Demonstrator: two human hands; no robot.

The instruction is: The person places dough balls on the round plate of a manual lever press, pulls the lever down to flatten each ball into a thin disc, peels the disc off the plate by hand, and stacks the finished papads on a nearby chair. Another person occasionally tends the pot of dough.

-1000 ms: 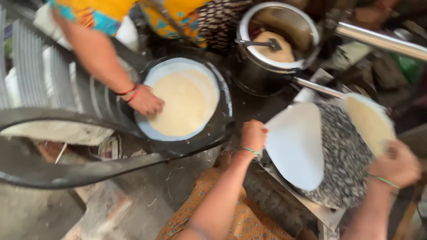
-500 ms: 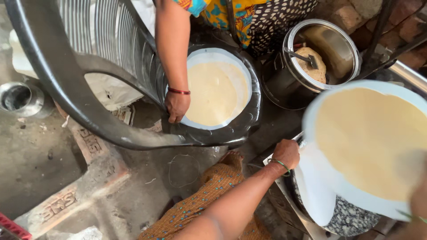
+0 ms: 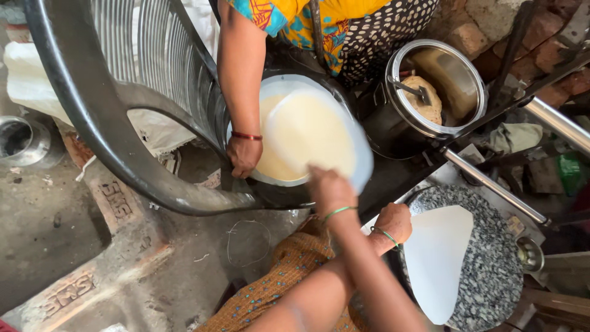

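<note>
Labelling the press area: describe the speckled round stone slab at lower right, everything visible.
The stone slab is round, dark grey with dense white speckles, and looks like polished granite. It lies flat at the lower right, beside the steel pot, under a long metal bar that crosses its upper edge. A thin white sheet covers much of its left half and overhangs the near edge. The person's left hand rests at its left rim by that sheet. Its support is hidden.

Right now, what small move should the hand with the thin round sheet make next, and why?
Probably lower the right hand so the thin round sheet settles flat, then release. It hangs tilted over the pale stack in the dark pan, gripped at its near edge, while another person's hand steadies the rim.
</note>
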